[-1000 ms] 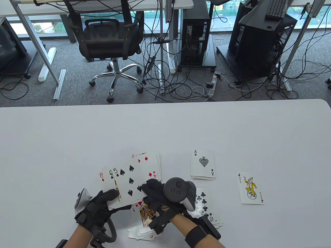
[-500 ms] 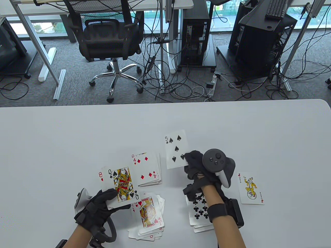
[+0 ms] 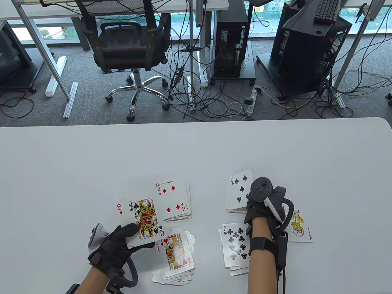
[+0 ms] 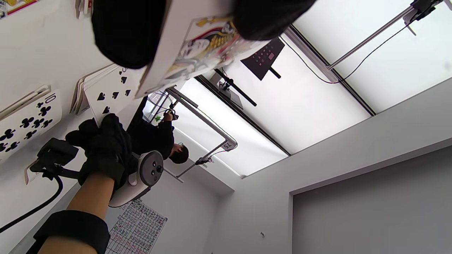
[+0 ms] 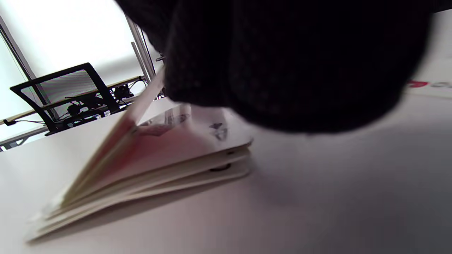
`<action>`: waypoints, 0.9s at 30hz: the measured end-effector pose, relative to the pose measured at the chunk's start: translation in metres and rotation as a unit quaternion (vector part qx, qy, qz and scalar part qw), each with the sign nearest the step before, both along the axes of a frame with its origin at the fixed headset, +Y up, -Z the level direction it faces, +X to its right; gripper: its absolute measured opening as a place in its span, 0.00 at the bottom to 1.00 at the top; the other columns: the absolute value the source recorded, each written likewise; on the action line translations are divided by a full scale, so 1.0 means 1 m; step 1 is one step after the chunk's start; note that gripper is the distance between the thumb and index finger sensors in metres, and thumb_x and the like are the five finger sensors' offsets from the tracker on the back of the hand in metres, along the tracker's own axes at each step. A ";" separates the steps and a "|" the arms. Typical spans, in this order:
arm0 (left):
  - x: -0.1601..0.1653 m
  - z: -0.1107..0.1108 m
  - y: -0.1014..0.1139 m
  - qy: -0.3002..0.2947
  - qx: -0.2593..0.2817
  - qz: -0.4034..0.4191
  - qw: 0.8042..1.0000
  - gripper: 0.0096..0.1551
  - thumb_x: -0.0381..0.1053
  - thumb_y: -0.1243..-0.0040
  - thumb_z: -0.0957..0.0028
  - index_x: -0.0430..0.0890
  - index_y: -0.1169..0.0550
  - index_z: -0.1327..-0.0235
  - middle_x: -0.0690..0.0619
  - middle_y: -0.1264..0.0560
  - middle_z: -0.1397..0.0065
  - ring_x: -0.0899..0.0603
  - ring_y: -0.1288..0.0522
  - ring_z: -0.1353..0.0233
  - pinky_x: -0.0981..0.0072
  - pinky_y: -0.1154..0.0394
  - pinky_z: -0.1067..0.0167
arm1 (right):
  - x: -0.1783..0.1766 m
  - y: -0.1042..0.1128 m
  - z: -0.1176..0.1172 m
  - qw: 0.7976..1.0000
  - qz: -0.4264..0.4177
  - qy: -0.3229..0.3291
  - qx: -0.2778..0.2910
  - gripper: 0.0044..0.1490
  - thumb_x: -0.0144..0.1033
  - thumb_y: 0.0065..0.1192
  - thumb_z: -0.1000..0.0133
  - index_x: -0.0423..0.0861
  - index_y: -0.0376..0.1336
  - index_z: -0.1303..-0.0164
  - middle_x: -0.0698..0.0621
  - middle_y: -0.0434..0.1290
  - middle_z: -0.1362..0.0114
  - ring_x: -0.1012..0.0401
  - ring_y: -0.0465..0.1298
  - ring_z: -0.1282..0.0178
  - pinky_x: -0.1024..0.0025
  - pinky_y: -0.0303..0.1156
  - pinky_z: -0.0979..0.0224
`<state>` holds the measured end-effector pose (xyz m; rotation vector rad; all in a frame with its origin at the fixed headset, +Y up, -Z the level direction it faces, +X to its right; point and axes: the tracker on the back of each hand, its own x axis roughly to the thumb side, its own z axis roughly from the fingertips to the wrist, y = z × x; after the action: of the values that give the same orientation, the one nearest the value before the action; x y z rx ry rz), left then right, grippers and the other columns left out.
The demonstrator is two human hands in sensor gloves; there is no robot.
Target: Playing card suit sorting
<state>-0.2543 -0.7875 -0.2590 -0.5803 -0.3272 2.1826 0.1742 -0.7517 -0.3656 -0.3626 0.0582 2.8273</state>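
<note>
A: Table view first. I see the broad white rectangular table [image 3: 196, 147] carrying everything, with a black mesh office chair [image 3: 128, 46] and a black computer tower [image 3: 309, 52] on the grey carpet beyond its far edge.

B: What sits around the hands?

A: From my seat, four face-up piles: a diamond pile topped by the four of diamonds [image 3: 173, 200], a loose heart pile topped by a red jack [image 3: 176, 252], a club pile topped by the ten of clubs [image 3: 235, 245], and the spade pile [image 3: 234, 208]. A yellow joker card [image 3: 301, 228] lies just right of it, half hidden by the right hand's tracker.

B: And the hands?

A: The black-gloved left hand [image 3: 118, 245] holds a small fan with the queen of spades [image 3: 145, 217] in front. The black-gloved right hand [image 3: 260, 211] rests on the five of spades [image 3: 240, 190], still tilted up off the spade pile in the right wrist view; its fingers are hidden, so I cannot tell how closed they are.
</note>
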 end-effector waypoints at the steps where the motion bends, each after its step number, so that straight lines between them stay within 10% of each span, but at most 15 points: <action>1: 0.000 0.000 0.000 0.000 0.000 0.000 1.000 0.30 0.49 0.49 0.33 0.48 0.43 0.22 0.47 0.36 0.20 0.38 0.28 0.26 0.52 0.23 0.38 | -0.001 -0.002 0.000 1.000 0.018 0.000 -0.004 0.26 0.30 0.53 0.42 0.21 0.67 0.52 0.46 0.80 0.69 0.55 0.81 0.79 0.49 0.77 0.54; 12: 0.000 0.000 0.000 0.000 0.002 0.001 1.000 0.30 0.49 0.49 0.33 0.48 0.43 0.22 0.47 0.36 0.20 0.38 0.28 0.26 0.52 0.23 0.38 | -0.008 -0.001 0.000 0.992 0.107 -0.024 -0.070 0.35 0.39 0.50 0.39 0.18 0.63 0.45 0.40 0.80 0.62 0.49 0.81 0.73 0.46 0.75 0.50; 17: 0.000 0.000 0.000 -0.001 0.002 0.002 1.000 0.30 0.49 0.49 0.33 0.48 0.43 0.22 0.46 0.36 0.20 0.38 0.28 0.26 0.52 0.23 0.38 | -0.016 0.020 0.004 0.993 0.121 0.003 -0.003 0.36 0.39 0.50 0.39 0.18 0.63 0.45 0.40 0.80 0.62 0.49 0.81 0.74 0.45 0.75 0.51; 23: 0.001 0.000 -0.002 -0.004 -0.004 0.000 1.000 0.30 0.49 0.49 0.33 0.48 0.43 0.22 0.46 0.36 0.20 0.38 0.28 0.26 0.52 0.24 0.38 | -0.064 0.044 0.022 0.986 -0.024 0.133 0.096 0.36 0.39 0.50 0.39 0.18 0.63 0.46 0.40 0.80 0.62 0.49 0.81 0.74 0.46 0.76 0.51; 27: 0.001 0.001 -0.002 -0.004 -0.003 -0.001 1.000 0.30 0.49 0.49 0.33 0.48 0.43 0.22 0.47 0.36 0.20 0.37 0.28 0.26 0.52 0.24 0.38 | -0.113 0.046 0.044 0.948 -0.189 0.229 0.114 0.36 0.39 0.50 0.39 0.17 0.63 0.45 0.39 0.80 0.61 0.48 0.81 0.73 0.45 0.75 0.50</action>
<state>-0.2537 -0.7898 -0.2584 -0.5936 -0.3244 2.1806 0.0616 -0.7059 -0.3218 0.3293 -0.0940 2.4391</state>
